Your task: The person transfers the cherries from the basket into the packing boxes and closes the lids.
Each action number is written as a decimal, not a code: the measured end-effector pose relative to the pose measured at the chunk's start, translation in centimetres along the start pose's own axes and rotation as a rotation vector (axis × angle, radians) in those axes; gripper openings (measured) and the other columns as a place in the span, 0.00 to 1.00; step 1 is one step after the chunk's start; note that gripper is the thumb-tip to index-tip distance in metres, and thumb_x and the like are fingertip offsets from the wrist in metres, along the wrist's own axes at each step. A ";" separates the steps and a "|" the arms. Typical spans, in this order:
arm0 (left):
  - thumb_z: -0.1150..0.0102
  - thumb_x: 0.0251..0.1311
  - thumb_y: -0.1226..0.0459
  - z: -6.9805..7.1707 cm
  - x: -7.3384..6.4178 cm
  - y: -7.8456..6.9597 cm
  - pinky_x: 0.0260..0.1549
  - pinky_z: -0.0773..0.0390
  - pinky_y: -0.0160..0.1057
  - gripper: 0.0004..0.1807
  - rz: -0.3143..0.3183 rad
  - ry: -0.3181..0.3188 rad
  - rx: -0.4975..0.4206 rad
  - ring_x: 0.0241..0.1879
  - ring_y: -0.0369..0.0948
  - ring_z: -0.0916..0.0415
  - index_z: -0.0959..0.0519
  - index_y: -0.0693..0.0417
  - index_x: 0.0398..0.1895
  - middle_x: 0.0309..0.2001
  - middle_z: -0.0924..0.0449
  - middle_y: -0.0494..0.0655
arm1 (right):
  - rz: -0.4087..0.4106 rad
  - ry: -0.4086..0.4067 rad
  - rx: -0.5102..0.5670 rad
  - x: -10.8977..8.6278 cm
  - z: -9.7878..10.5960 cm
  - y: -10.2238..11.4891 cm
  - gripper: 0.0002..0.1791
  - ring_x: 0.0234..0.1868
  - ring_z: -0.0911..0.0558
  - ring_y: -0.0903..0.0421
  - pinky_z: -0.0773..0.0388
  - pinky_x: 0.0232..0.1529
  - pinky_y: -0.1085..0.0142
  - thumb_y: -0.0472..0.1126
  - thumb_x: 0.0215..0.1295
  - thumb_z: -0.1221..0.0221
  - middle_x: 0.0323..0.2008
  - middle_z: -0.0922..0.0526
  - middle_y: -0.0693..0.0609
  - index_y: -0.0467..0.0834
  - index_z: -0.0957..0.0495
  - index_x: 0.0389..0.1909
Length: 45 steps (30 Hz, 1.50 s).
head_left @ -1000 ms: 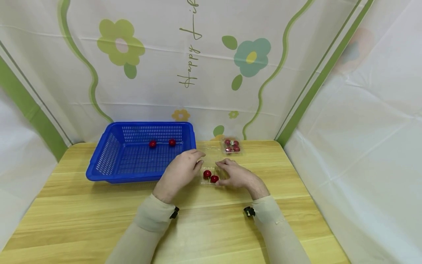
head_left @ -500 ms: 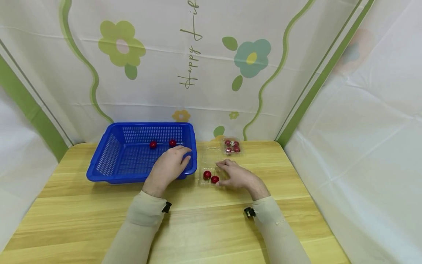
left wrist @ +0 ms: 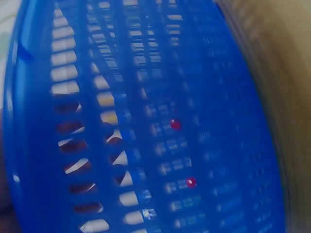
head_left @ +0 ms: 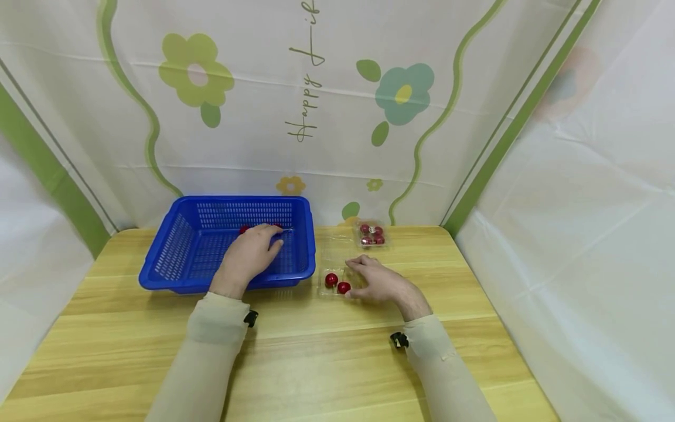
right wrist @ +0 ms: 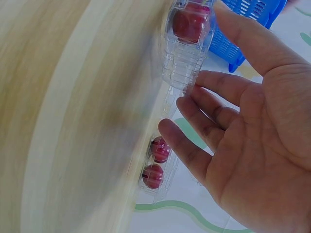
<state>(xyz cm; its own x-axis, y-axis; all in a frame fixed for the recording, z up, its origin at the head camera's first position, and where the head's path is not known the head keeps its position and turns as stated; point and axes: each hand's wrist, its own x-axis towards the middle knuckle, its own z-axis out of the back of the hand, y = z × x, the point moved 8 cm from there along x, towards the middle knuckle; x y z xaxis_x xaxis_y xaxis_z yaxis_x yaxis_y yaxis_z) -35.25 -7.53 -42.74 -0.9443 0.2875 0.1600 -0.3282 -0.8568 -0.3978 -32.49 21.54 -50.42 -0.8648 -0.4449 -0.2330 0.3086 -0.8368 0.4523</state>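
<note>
My left hand (head_left: 246,253) reaches over the near wall of the blue plastic basket (head_left: 179,251), fingers lowered over two red cherries. One cherry (head_left: 244,230) shows beside the knuckles; the other (head_left: 277,225) peeks out past the fingertips with its thin stem to the right. In the left wrist view the basket wall (left wrist: 39,145) covers most of that hand. My right hand (head_left: 381,280) holds the right side of a lidded clear plastic box (head_left: 323,291), thumb at its front and fingers at its back. Two cherries (head_left: 331,280) lie in this box, its lid folded back.
A second clear box (head_left: 371,233), closed over several cherries, stands at the table's back edge, behind the right hand. The wooden table (head_left: 316,363) is bounded by a printed cloth (head_left: 337,117) at the back and sides.
My left hand has moved left from beside the open box, across the basket's rim, to the cherries inside. The right hand has stayed at the box.
</note>
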 end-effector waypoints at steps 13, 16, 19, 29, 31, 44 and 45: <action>0.38 0.89 0.58 0.7 1.8 4.4 0.83 0.23 0.72 0.27 0.072 0.087 0.021 0.83 0.69 0.24 0.20 0.63 0.82 0.82 0.22 0.70 | 0.000 -0.001 -0.004 0.0 0.0 0.0 0.50 0.90 0.30 0.37 0.29 0.91 0.36 0.55 0.81 0.25 0.89 0.31 0.41 0.46 0.37 0.95; 0.36 0.88 0.55 0.0 2.8 6.3 0.83 0.24 0.74 0.27 0.066 0.079 0.028 0.82 0.68 0.23 0.18 0.60 0.81 0.82 0.21 0.68 | 0.001 0.001 -0.003 0.0 -0.1 0.1 0.50 0.90 0.30 0.37 0.29 0.91 0.36 0.55 0.81 0.25 0.89 0.31 0.41 0.46 0.37 0.95; 0.35 0.88 0.55 -0.3 3.3 7.3 0.81 0.23 0.74 0.28 0.066 0.086 0.042 0.81 0.68 0.22 0.19 0.60 0.81 0.81 0.20 0.68 | 0.000 0.000 -0.004 0.0 0.0 0.1 0.50 0.90 0.30 0.37 0.29 0.91 0.36 0.55 0.81 0.25 0.90 0.31 0.41 0.46 0.37 0.95; 0.39 0.90 0.59 0.0 2.3 6.7 0.86 0.27 0.72 0.33 0.134 0.173 0.075 0.86 0.71 0.30 0.28 0.70 0.86 0.85 0.28 0.75 | 0.003 0.002 -0.017 0.0 -0.1 0.2 0.50 0.90 0.29 0.37 0.29 0.91 0.36 0.54 0.81 0.25 0.89 0.31 0.40 0.46 0.37 0.95; 0.40 0.90 0.59 -0.3 2.3 6.8 0.86 0.27 0.71 0.33 0.131 0.184 0.087 0.85 0.71 0.29 0.29 0.72 0.86 0.85 0.29 0.76 | 0.003 0.002 -0.017 0.0 -0.1 0.1 0.50 0.90 0.29 0.37 0.29 0.91 0.36 0.54 0.81 0.25 0.89 0.31 0.40 0.46 0.37 0.95; 0.35 0.86 0.45 -10.3 7.7 17.6 0.92 0.39 0.75 0.50 0.178 0.371 0.100 0.94 0.73 0.49 0.41 0.65 0.95 0.95 0.50 0.74 | 0.000 0.000 -0.006 -0.1 0.0 0.2 0.50 0.90 0.30 0.37 0.30 0.91 0.36 0.54 0.81 0.25 0.89 0.31 0.40 0.45 0.37 0.94; 0.35 0.85 0.43 -11.5 8.4 19.1 0.92 0.41 0.76 0.51 0.184 0.389 0.094 0.94 0.73 0.52 0.43 0.63 0.96 0.95 0.53 0.73 | 0.000 0.000 -0.006 -0.1 0.0 0.2 0.50 0.90 0.30 0.37 0.30 0.91 0.36 0.54 0.81 0.25 0.89 0.31 0.40 0.45 0.37 0.94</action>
<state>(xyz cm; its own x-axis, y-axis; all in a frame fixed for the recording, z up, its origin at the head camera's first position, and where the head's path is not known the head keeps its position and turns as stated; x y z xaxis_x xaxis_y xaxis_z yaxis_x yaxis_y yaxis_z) -49.74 -16.52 -59.33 -0.9311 0.2510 -0.2645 -0.1675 -0.9387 -0.3013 -32.32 21.41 -50.28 -0.8650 -0.4444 -0.2328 0.3105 -0.8388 0.4473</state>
